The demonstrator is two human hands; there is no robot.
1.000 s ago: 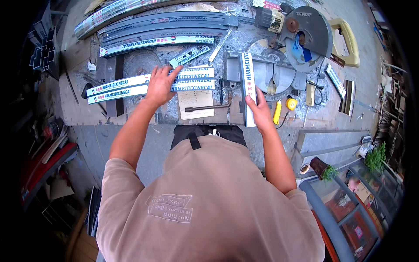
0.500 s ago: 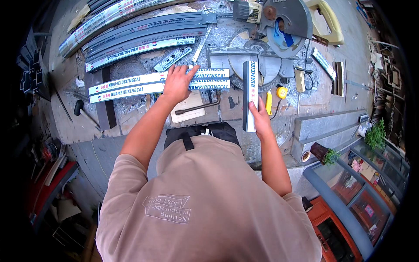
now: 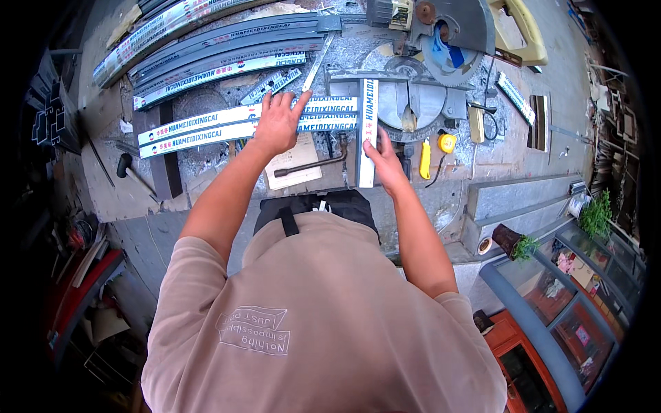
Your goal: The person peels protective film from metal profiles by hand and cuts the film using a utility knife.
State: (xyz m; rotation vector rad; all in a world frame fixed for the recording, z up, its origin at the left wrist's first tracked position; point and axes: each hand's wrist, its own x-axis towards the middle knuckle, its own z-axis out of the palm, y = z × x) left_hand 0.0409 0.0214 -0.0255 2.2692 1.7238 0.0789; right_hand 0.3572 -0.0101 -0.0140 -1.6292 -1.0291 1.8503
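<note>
My left hand (image 3: 279,124) lies flat, fingers spread, on a long white metal profile (image 3: 200,131) that runs left to right across the bench. My right hand (image 3: 385,162) grips the near end of a short white profile (image 3: 368,117), which is set at a right angle to the long one and touches its right end. The corner they form sits just in front of the base of a mitre saw (image 3: 447,34).
Several long grey and white profiles (image 3: 227,48) are stacked at the back. A bent metal key (image 3: 310,165) lies on a cardboard piece (image 3: 292,162). A yellow tape measure (image 3: 447,142) and yellow knife (image 3: 425,160) lie right of my hand. A hammer (image 3: 127,168) lies left.
The short profile has closed up against the right end of the long one. My left hand stays flat on the long profile, and my right hand keeps its grip.
</note>
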